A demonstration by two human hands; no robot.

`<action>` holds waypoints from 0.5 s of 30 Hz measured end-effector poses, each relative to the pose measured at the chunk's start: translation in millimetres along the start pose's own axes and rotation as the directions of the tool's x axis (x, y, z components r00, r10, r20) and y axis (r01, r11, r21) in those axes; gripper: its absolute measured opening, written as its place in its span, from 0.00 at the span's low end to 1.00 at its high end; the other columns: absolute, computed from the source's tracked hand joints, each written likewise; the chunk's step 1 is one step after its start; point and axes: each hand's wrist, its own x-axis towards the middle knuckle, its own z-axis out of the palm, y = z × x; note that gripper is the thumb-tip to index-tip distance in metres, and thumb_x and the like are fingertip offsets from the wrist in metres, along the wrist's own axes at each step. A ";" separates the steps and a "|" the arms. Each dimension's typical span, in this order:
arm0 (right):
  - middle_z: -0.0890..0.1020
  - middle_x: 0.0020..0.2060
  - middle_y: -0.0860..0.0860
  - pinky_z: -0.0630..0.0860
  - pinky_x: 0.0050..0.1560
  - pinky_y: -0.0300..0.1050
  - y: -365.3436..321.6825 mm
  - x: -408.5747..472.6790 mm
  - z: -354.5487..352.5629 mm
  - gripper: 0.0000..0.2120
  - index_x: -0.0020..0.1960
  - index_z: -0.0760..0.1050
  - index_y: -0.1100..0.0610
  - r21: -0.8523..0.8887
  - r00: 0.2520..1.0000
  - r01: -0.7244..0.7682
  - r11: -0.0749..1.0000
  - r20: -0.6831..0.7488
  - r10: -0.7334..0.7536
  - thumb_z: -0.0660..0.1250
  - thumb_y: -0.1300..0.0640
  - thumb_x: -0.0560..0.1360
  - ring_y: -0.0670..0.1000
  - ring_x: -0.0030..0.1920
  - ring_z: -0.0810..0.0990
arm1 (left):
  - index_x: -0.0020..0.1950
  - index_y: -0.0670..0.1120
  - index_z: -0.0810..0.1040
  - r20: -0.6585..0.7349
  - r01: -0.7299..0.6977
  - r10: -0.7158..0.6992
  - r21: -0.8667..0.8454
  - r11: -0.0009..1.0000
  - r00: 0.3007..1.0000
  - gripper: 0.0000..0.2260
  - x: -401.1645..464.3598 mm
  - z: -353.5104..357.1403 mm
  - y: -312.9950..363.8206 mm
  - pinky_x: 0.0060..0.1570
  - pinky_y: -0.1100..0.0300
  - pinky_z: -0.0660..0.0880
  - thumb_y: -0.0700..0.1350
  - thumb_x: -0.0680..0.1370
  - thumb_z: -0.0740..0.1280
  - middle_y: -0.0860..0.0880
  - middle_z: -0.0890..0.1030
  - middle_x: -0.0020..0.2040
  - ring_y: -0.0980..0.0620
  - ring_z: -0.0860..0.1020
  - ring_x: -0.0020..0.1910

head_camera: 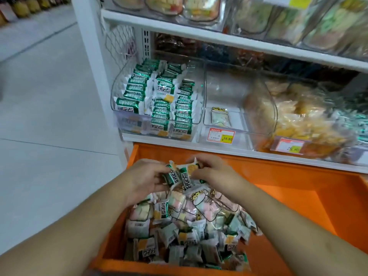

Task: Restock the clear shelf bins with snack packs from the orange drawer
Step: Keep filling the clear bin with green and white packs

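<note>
— While the left hand (146, 176) is pinching one green-and-white pack (172, 177), what is the right hand (214, 172) doing?
— Pinching a second pack (188, 174) beside it, over the orange drawer (298, 188).
— How are they handling?
— Probably light, crinkly, slippery; better gripping the sealed ends. The left bin (159, 98) is holding matching rows.

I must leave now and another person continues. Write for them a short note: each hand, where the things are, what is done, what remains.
Left hand and right hand: both grip green-white snack packs above the orange drawer.
Left bin: nearly full of the same green-white packs.
Middle bin: nearly empty, one pastel pack inside.
Drawer: many green-white and pastel packs left.
Remaining: place the held packs, then refill the middle bin.
</note>
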 end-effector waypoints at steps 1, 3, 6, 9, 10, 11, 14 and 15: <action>0.75 0.36 0.48 0.66 0.39 0.44 -9.4 -11.6 -5.4 0.14 0.57 0.83 0.49 0.000 1.000 0.014 1.000 -0.003 -0.014 0.73 0.63 0.75 0.49 0.36 0.72 | 0.63 0.36 0.82 0.002 -0.016 0.016 0.033 0.999 1.000 0.11 -11.9 2.9 9.4 0.45 0.51 0.83 0.34 0.82 0.66 0.35 0.85 0.57 0.41 0.85 0.53; 0.72 0.39 0.53 0.66 0.42 0.50 -24.1 -31.7 -15.2 0.12 0.55 0.83 0.49 0.052 0.998 0.034 0.998 -0.049 -0.031 0.76 0.61 0.73 0.52 0.38 0.71 | 0.62 0.43 0.84 0.013 -0.056 0.055 0.105 0.993 0.998 0.11 -35.9 8.6 26.6 0.42 0.54 0.82 0.35 0.82 0.67 0.40 0.87 0.56 0.46 0.87 0.49; 0.72 0.38 0.58 0.71 0.44 0.59 -38.8 -55.9 -24.8 0.17 0.55 0.84 0.49 0.211 0.995 0.082 0.974 -0.073 -0.068 0.79 0.58 0.67 0.58 0.38 0.75 | 0.62 0.47 0.84 0.038 -0.114 0.109 0.222 0.968 0.993 0.11 -66.2 9.8 44.1 0.41 0.55 0.82 0.39 0.81 0.71 0.44 0.88 0.54 0.49 0.87 0.44; 0.75 0.44 0.73 0.79 0.48 0.57 -43.8 -77.1 -25.3 0.15 0.56 0.82 0.56 0.353 0.989 0.144 0.924 -0.021 -0.146 0.77 0.65 0.72 0.64 0.43 0.80 | 0.62 0.45 0.84 0.059 -0.156 0.145 0.328 0.932 0.988 0.14 -85.6 8.0 49.9 0.62 0.43 0.81 0.46 0.78 0.76 0.43 0.87 0.56 0.43 0.85 0.56; 0.78 0.48 0.73 0.81 0.48 0.56 -44.4 -82.6 -23.2 0.14 0.58 0.80 0.59 0.373 0.987 0.151 0.915 -0.007 -0.160 0.76 0.68 0.74 0.65 0.46 0.82 | 0.61 0.45 0.85 0.043 -0.155 0.150 0.354 0.922 0.988 0.15 -90.7 8.8 49.6 0.64 0.42 0.79 0.50 0.77 0.77 0.44 0.88 0.55 0.44 0.85 0.57; 0.82 0.51 0.70 0.83 0.49 0.54 -45.6 -87.0 -19.7 0.14 0.60 0.78 0.62 0.375 0.985 0.156 0.914 0.004 -0.170 0.74 0.69 0.76 0.65 0.48 0.84 | 0.59 0.45 0.85 0.039 -0.159 0.156 0.381 0.911 0.987 0.15 -94.7 10.9 48.7 0.63 0.44 0.80 0.52 0.77 0.76 0.45 0.88 0.54 0.47 0.85 0.55; 0.86 0.52 0.59 0.85 0.52 0.57 -48.5 -90.6 -8.3 0.14 0.60 0.75 0.63 0.344 0.986 0.162 0.925 -0.017 -0.166 0.73 0.69 0.77 0.61 0.50 0.87 | 0.57 0.43 0.86 0.031 -0.192 0.196 0.390 0.901 0.980 0.13 -100.7 23.5 45.4 0.53 0.47 0.84 0.52 0.80 0.72 0.45 0.88 0.50 0.46 0.87 0.48; 0.87 0.51 0.57 0.85 0.52 0.57 -48.8 -89.9 -5.4 0.13 0.59 0.75 0.61 0.326 0.987 0.161 0.931 -0.035 -0.159 0.74 0.67 0.77 0.59 0.50 0.87 | 0.57 0.43 0.85 0.020 -0.201 0.209 0.380 0.903 0.978 0.13 -99.0 26.7 44.1 0.50 0.48 0.85 0.52 0.81 0.71 0.45 0.88 0.49 0.45 0.87 0.48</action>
